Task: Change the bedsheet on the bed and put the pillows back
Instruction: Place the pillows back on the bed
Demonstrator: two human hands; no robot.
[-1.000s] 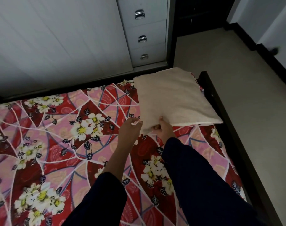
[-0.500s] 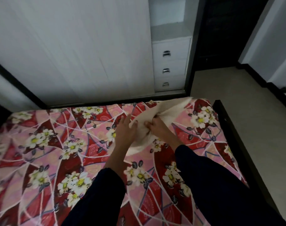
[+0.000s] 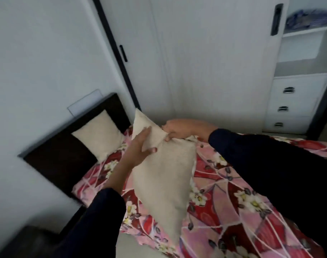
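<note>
A cream pillow hangs above the bed, held between both hands. My left hand lies on its left face with the thumb curled round the edge. Its top edge is pinched by my right hand. Beneath it, the red and pink floral bedsheet covers the mattress. A second cream pillow leans against the dark headboard at the left.
White wardrobe doors with black handles stand behind the bed. A white drawer unit with open shelves above it is at the right. The wall runs along the headboard side. The sheet's near edge hangs over the mattress.
I have turned from the foot of the bed towards the headboard. The cream pillow was picked up off the bed's right end and carried left with both hands.
</note>
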